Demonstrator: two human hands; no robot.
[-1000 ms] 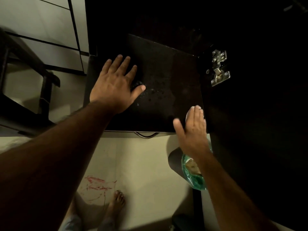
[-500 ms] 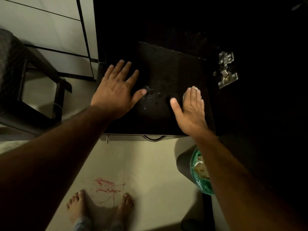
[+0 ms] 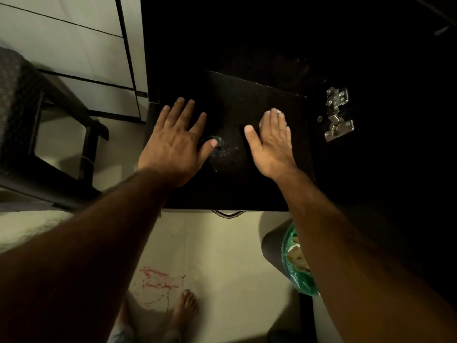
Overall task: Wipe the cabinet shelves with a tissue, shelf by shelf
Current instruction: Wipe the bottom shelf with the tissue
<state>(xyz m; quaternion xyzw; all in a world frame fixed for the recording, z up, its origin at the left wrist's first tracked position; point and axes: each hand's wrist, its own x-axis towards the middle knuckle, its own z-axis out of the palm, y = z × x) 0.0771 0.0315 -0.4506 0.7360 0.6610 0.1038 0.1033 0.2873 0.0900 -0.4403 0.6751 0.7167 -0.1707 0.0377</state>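
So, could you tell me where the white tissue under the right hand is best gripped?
The white tissue lies flattened on the dark shelf under the right hand's fingers, only its far edge showing. Probably pinch that exposed edge from above with the fingertips, after lifting the palm.

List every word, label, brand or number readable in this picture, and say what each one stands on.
None: no text can be read anywhere.
The metal hinge bears no legible stamp.
The red marks on the floor are smears, not letters.
The green bag shows no print.
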